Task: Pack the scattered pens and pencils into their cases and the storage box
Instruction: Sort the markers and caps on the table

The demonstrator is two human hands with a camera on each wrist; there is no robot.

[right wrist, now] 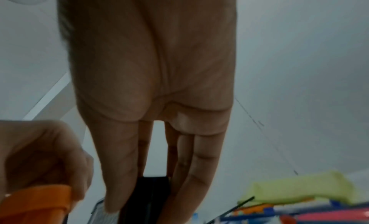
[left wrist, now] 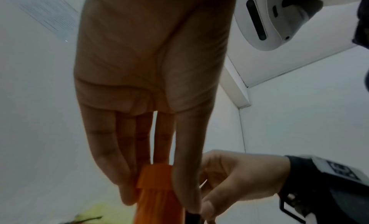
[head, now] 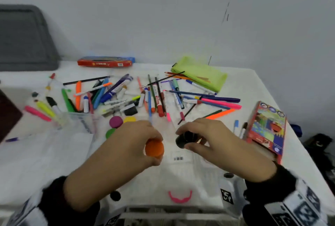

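Note:
My left hand (head: 143, 140) holds a round orange pot (head: 154, 148) with a ribbed body (left wrist: 157, 195), fingers and thumb curled round it. My right hand (head: 199, 135) grips a black pot (head: 183, 139) between thumb and fingers (right wrist: 147, 195). Both hover over a clear plastic pouch (head: 172, 176) near the table's front. Behind them lies a scattered heap of pens, markers and pencils (head: 155, 97). A lime green fabric case (head: 201, 75) lies at the back right, a red pencil box (head: 105, 61) at the back, and a colourful pencil carton (head: 266, 131) to the right.
Purple, yellow and green round pots (head: 116, 121) sit left of my left hand. A clear plastic container (head: 79, 120) stands at the left with highlighters (head: 43, 109) beside it. A grey lid (head: 23, 39) leans on the wall. The table edge (head: 301, 144) drops off at the right.

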